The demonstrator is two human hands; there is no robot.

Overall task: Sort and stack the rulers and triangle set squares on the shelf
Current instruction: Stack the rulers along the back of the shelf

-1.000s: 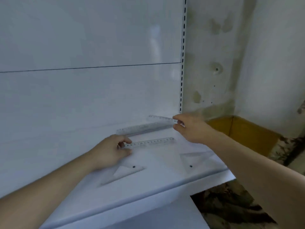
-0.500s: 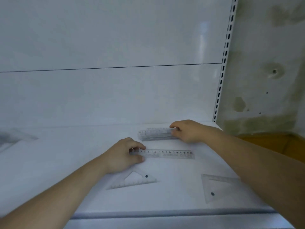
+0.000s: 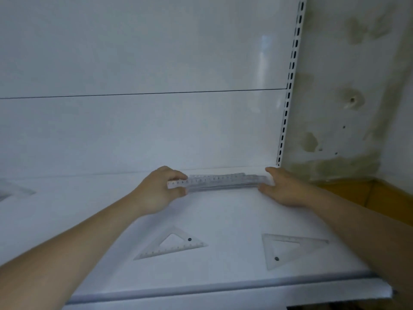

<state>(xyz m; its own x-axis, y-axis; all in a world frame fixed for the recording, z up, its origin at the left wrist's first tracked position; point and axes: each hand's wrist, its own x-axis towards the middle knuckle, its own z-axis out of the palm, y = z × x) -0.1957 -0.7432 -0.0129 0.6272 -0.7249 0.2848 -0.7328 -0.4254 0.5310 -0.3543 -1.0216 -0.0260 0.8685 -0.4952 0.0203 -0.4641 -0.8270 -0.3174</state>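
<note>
Head view, nearest first: along the front lip of the white shelf (image 3: 223, 287) two clear triangle set squares lie flat and well apart, the left set square (image 3: 154, 250) and the right set square (image 3: 271, 247), each with a small black dot. Neither is stacked yet.

Farther back, close to the rear panel, we have the rulers (image 3: 223, 181) gathered into one stack lying left to right. Our left hand (image 3: 156, 191) pinches the left end of a ruler, fingers curled over it and thumb on the near side. Our right hand (image 3: 283, 189) rests against the right end with fairly straight fingers.

As we judge it, the step is squaring the stack. We would do best to use the right hand as a stop, slide the ruler along until the ends meet, then press the long edges flush.

Scale marks show on the rulers and the left set square, but we cannot read any digits or brand. At far left lies another clear piece (image 3: 13, 191), too blurred to name.
</note>
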